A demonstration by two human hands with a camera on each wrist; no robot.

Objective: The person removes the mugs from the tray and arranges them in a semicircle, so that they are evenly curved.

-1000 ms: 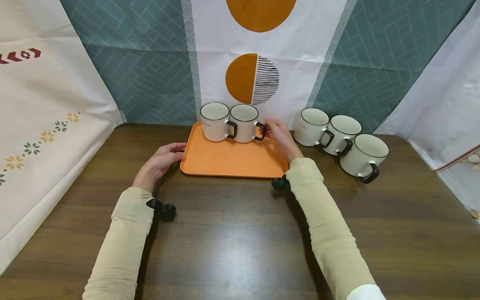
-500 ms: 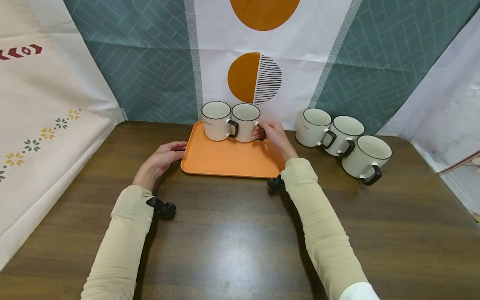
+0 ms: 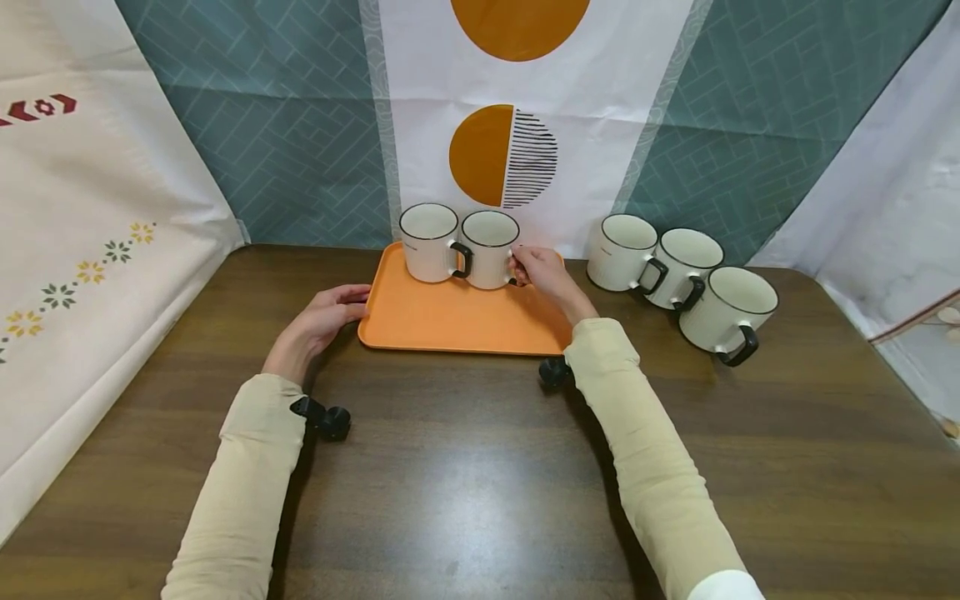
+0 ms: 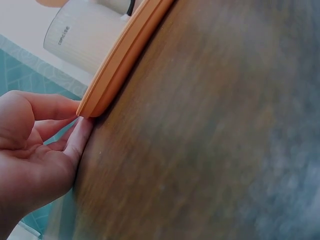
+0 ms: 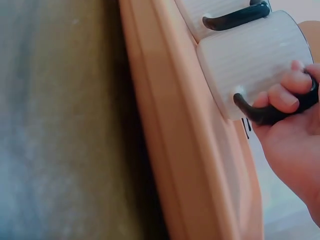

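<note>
Two white mugs with black rims and black handles stand side by side at the back of an orange tray (image 3: 442, 325). My right hand (image 3: 546, 273) grips the handle of the right-hand mug (image 3: 487, 250), its fingers curled round the black handle (image 5: 270, 114) in the right wrist view. The left-hand mug (image 3: 429, 242) stands close beside it, handle pointing right. At the tray's left edge, my left hand (image 3: 321, 321) holds the rim between fingertips and thumb. The left wrist view shows the left thumb (image 4: 79, 137) low against the tray's corner.
To the right of the tray, three more white mugs stand in a slanting row: one at the back (image 3: 621, 254), a middle mug (image 3: 678, 271) and a front mug (image 3: 723, 312). A patterned cloth (image 3: 300, 150) hangs behind the brown wooden table (image 3: 450, 467).
My right hand has moved left from beside the handle and closed round it. The gripped mug has shifted slightly toward the front. My left hand stays at the tray's edge.
</note>
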